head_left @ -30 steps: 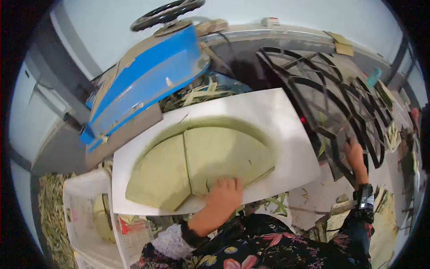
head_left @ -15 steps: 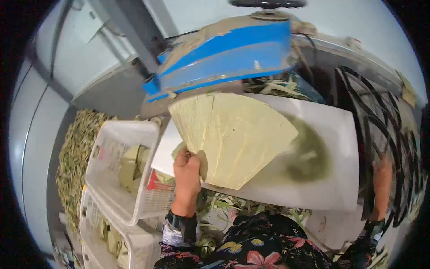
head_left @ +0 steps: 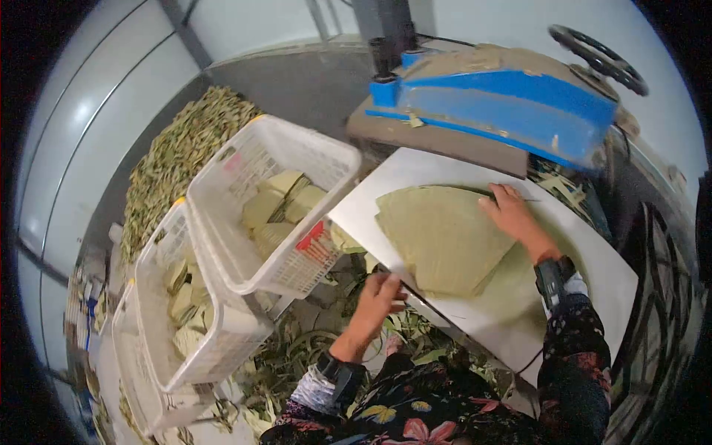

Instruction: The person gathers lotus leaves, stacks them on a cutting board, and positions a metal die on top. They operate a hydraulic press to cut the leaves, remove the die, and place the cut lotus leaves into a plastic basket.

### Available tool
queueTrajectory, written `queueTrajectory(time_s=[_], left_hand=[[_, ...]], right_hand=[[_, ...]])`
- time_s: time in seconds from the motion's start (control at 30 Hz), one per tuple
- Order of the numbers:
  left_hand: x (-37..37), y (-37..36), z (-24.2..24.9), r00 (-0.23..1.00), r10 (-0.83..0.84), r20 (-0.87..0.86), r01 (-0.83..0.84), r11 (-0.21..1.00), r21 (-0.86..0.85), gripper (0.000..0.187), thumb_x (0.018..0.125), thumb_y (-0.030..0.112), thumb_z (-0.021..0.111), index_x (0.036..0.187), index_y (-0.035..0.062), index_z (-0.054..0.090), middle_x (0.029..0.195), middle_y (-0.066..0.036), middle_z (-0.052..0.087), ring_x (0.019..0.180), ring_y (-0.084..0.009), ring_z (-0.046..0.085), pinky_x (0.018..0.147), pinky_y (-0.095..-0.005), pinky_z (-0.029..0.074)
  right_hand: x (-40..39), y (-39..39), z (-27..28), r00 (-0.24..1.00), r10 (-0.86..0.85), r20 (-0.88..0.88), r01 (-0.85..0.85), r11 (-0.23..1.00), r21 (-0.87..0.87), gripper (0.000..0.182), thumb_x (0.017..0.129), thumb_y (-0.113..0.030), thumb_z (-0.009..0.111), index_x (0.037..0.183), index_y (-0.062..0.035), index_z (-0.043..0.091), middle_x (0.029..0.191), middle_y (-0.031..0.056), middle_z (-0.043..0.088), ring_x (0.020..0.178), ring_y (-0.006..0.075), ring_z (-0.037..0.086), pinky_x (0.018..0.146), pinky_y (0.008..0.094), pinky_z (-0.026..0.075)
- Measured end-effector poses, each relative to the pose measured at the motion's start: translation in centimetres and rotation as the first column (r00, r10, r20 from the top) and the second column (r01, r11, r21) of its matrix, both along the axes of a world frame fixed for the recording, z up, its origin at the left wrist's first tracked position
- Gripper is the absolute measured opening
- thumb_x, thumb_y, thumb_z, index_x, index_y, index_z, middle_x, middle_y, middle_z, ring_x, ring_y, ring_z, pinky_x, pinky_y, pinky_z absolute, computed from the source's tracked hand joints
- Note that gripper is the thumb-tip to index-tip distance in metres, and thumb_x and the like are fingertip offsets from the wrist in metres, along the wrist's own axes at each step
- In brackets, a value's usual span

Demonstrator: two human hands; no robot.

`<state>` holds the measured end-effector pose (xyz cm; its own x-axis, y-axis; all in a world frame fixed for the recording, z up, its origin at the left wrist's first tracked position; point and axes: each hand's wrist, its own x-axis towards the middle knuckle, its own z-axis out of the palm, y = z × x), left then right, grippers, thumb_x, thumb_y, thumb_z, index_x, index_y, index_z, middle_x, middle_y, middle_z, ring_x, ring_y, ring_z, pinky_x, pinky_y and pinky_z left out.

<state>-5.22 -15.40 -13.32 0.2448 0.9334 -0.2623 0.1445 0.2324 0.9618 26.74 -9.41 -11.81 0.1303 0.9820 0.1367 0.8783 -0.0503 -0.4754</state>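
A fan-shaped stack of pale green leaf sheets (head_left: 445, 241) lies on the white board (head_left: 593, 285). My right hand (head_left: 512, 215) rests on the stack's upper right edge, its fingers extended and not gripping. Near the board's front left edge, my left hand (head_left: 378, 300) hovers with loosely bent, parted fingers and nothing visible in them. A small gap separates it from the stack.
Behind the board stands a blue machine (head_left: 504, 107) with a black handwheel (head_left: 597, 59). White baskets (head_left: 271, 278) with cut leaf pieces are at the left, beside a leaf pile (head_left: 174, 152). Leaf scraps (head_left: 297, 348) cover the floor; black hoses or strips (head_left: 653, 297) are at right.
The view has turned left. My left hand has let go of the raised leaf fan and moved to the board's front edge. My right hand has come from the far right onto the leaf stack.
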Motion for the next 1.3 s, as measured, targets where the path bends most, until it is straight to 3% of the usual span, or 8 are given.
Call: queueTrajectory(time_s=[0.2,0.53,0.73,0.83,0.9,0.97,1.03,1.3], left_hand=[[-0.2,-1.6,-2.5,0.857,0.039,0.514,0.177,0.914,-0.364,0.065,0.090,0.051,0.050,0.130,0.0020,0.036,0.127,-0.017,0.045,0.114,-0.0280,0.048,0.093,-0.0437,0.043],[-1.2,-3.7,-3.8,0.800,0.178,0.573,0.152,0.864,-0.481,0.052,0.081,0.017,0.064,0.125,-0.0020,0.043,0.113,-0.014,0.058,0.095,-0.0222,0.060,0.082,-0.0357,0.050],[-6.9,2.2,0.9,0.913,-0.102,0.396,0.163,0.979,-0.123,0.052,0.081,0.012,0.067,0.123,-0.0025,0.041,0.109,-0.009,0.058,0.094,-0.0147,0.056,0.082,-0.0293,0.048],[-14.4,8.4,1.9,0.944,-0.155,0.291,0.132,0.986,0.098,0.052,0.080,0.005,0.066,0.126,0.0009,0.042,0.112,-0.007,0.057,0.098,-0.0138,0.054,0.085,-0.0298,0.047],[-19.8,12.6,4.3,0.988,-0.067,0.138,0.032,0.969,0.245,0.052,0.079,0.007,0.067,0.125,0.0010,0.043,0.110,-0.006,0.057,0.097,-0.0150,0.054,0.085,-0.0315,0.047],[-24.6,16.9,5.9,0.996,0.061,-0.072,-0.030,0.926,0.376,0.045,0.080,0.006,0.064,0.120,-0.0007,0.045,0.104,-0.008,0.059,0.090,-0.0128,0.056,0.077,-0.0268,0.048],[-27.5,21.0,5.9,0.944,0.110,0.310,-0.193,0.948,0.251,0.044,0.078,0.003,0.063,0.119,-0.0010,0.046,0.098,-0.007,0.060,0.085,-0.0135,0.058,0.074,-0.0268,0.048],[-33.2,33.3,0.8,0.824,0.144,0.548,-0.309,0.925,0.221,0.039,0.078,0.001,0.063,0.114,-0.0011,0.049,0.103,-0.012,0.061,0.088,-0.0193,0.061,0.078,-0.0316,0.050]], right_hand=[[-2.0,0.9,-1.5,0.993,0.084,0.080,-0.068,0.980,-0.185,0.061,0.086,-0.043,0.054,0.124,0.0035,0.046,0.127,0.0276,0.044,0.123,0.0454,0.034,0.102,0.0503,0.029],[-6.7,-9.7,-2.9,0.979,0.073,0.188,-0.061,0.996,-0.066,0.059,0.080,-0.032,0.061,0.124,0.0037,0.044,0.121,0.0269,0.044,0.112,0.0447,0.040,0.098,0.0504,0.033],[-7.8,-12.1,-3.9,0.983,-0.002,-0.181,-0.006,0.999,-0.042,0.053,0.083,-0.020,0.058,0.127,0.0036,0.041,0.123,0.0254,0.042,0.116,0.0434,0.038,0.100,0.0501,0.030],[-10.4,-12.0,-6.4,0.998,-0.011,-0.068,0.017,0.996,0.090,0.048,0.085,-0.020,0.055,0.126,0.0015,0.042,0.124,0.0231,0.043,0.116,0.0414,0.039,0.101,0.0501,0.029],[-12.4,-11.6,-7.1,0.876,-0.163,0.454,0.137,0.986,0.091,0.047,0.084,-0.020,0.054,0.125,-0.0005,0.043,0.126,0.0215,0.043,0.116,0.0397,0.039,0.102,0.0497,0.028],[-13.4,-11.1,-6.3,0.882,-0.198,0.428,0.194,0.980,0.054,0.048,0.083,-0.020,0.055,0.125,-0.0013,0.044,0.126,0.0213,0.043,0.116,0.0394,0.039,0.102,0.0498,0.027],[-13.0,-11.4,-7.0,0.862,-0.237,0.449,0.204,0.971,0.123,0.049,0.080,-0.018,0.058,0.124,-0.0027,0.046,0.125,0.0209,0.044,0.115,0.0391,0.040,0.100,0.0493,0.029],[-13.6,-11.4,-6.1,0.869,-0.270,0.414,0.246,0.963,0.111,0.044,0.081,-0.014,0.055,0.123,-0.0023,0.049,0.122,0.0213,0.045,0.112,0.0401,0.042,0.098,0.0481,0.032]])
